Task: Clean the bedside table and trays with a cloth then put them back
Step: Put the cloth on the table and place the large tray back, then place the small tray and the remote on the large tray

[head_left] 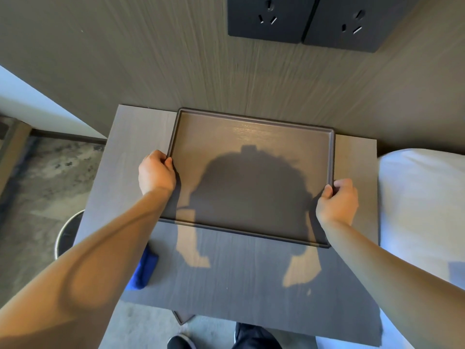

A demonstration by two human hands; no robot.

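A large dark brown rectangular tray (251,122) lies on the grey wood-grain bedside table (239,273), its far rim against the wall panel. My left hand (156,173) grips the tray's left rim, thumb hooked over the edge. My right hand (337,201) grips the right rim the same way. The tray holds nothing; my head's shadow falls across it. A folded blue cloth (144,269) rests on the table's front left part, partly hidden behind my left forearm.
The corner of another dark tray (183,318) pokes out below the table's front edge, on the floor. A round metal bin (66,231) stands left of the table. White bedding (422,210) is on the right. Two black wall sockets (312,20) sit above.
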